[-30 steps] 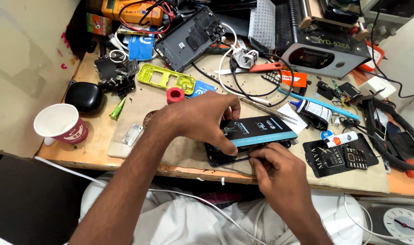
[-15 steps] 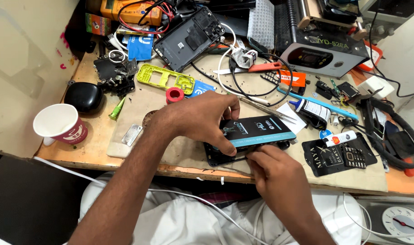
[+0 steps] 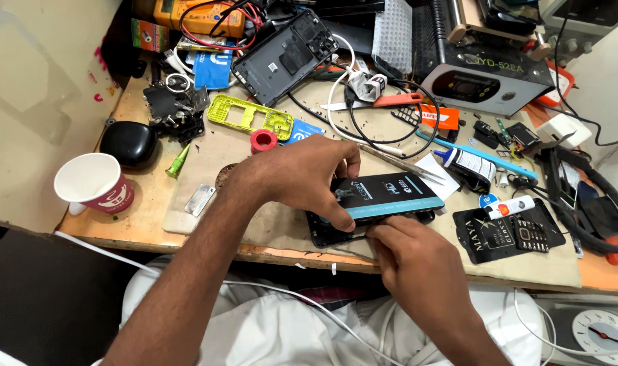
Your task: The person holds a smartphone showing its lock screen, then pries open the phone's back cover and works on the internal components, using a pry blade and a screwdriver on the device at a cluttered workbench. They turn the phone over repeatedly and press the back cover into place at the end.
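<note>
A cluttered wooden workbench [image 3: 153,224] fills the frame, seen from above. At centre, a flat black smartphone [image 3: 336,234] lies face up near the bench's front edge, with a black card with a teal stripe [image 3: 383,195] lying across its top. The left hand [image 3: 302,177] reaches in from the lower left and presses down on the card and phone, fingers curled over the far edge, thumb at the near side, apparently to keep both from sliding. The right hand [image 3: 417,261], lower centre, is closed in a pinch at the phone's near edge; what it grips is hidden, perhaps a thin tool.

Loose parts sit pushed back out of the way: a red-and-white paper cup [image 3: 95,184] at left, a yellow-green plastic phone frame [image 3: 248,116] above it, a dark grey phone back shell [image 3: 285,55] at upper centre, and a small black keypad phone on a black card [image 3: 509,234] at right.
</note>
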`<state>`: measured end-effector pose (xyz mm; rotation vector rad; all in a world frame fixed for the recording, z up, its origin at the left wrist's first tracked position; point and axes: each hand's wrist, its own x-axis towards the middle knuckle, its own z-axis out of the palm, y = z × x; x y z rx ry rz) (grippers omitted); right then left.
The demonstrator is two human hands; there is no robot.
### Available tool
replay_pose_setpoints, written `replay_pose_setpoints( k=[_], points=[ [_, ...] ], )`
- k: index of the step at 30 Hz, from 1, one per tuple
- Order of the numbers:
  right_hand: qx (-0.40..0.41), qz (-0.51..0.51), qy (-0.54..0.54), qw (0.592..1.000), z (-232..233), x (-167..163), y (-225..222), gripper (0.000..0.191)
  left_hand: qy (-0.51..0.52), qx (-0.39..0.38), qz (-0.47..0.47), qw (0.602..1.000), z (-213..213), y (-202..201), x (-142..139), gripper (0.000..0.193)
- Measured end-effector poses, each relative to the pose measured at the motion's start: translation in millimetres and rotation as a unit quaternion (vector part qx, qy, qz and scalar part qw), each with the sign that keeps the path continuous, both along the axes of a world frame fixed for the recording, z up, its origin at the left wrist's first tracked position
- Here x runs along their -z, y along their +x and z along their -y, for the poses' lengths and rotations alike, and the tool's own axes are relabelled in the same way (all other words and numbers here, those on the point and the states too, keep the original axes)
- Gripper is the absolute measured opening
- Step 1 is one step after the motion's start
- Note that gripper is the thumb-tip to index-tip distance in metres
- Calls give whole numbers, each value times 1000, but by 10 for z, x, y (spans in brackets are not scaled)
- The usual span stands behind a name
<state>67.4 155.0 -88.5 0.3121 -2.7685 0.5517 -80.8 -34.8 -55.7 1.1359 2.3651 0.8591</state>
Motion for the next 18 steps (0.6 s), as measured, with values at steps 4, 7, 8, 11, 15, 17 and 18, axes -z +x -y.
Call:
replay_pose_setpoints(
  k=[4, 7, 8, 11, 15, 17, 18],
  points=[
    [11, 19, -17, 1000, 20, -27, 22, 14, 2, -3, -2, 1000, 1, -9, -2, 69],
    [9, -6, -6, 1000, 35, -13, 43, 20, 0, -9, 2, 1000, 8, -10, -8, 69],
    [8, -21, 2, 1000, 47, 0, 48, 21, 1, -10, 2, 1000, 8, -8, -10, 68],
    [24, -32, -15, 999, 80, 50, 65, 23, 2, -8, -1, 1000, 10, -10, -14, 67],
    [96, 39, -131, 986, 102, 121, 66, 17, 1, -12, 9, 1000, 17, -15, -1, 66],
    [113, 55, -174, 977, 104, 152, 64, 15, 17, -7, 2, 1000, 21, -15, 13, 67],
    [113, 53, -191, 974, 101, 163, 63, 14, 25, -4, -1, 1000, 15, -13, 21, 68]
  ],
)
